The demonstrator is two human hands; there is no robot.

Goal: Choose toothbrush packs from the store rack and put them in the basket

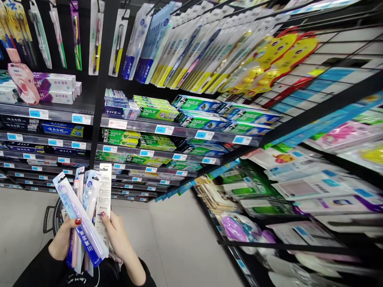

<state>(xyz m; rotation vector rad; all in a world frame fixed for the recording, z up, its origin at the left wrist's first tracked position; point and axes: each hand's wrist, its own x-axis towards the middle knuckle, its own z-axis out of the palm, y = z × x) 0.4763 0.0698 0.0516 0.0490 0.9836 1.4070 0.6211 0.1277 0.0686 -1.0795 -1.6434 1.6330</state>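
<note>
My left hand (63, 240) is closed around several packaged toothbrushes, its thumb pressed on the front one. That front toothbrush pack (80, 223) is clear and pale with a dark blue lower end, and it leans across the others. Behind it more packs fan out, among them a pinkish pack (78, 187) and a pale blue-white one (91, 191). My right hand (116, 233) grips a white toothbrush pack (103, 191) whose printed back faces me, its thumb lying on the card. The lower ends of the rear packs are partly hidden.
Hanging toothbrush packs (191, 56) line the rack ahead, beside yellow giraffe-like packs (275, 59). Darlie toothpaste boxes (157, 109) fill the shelves below. A dark round basket (56, 215) with a handle stands behind my hands. Another goods rack (269, 191) runs along the right, over a pale floor (179, 239).
</note>
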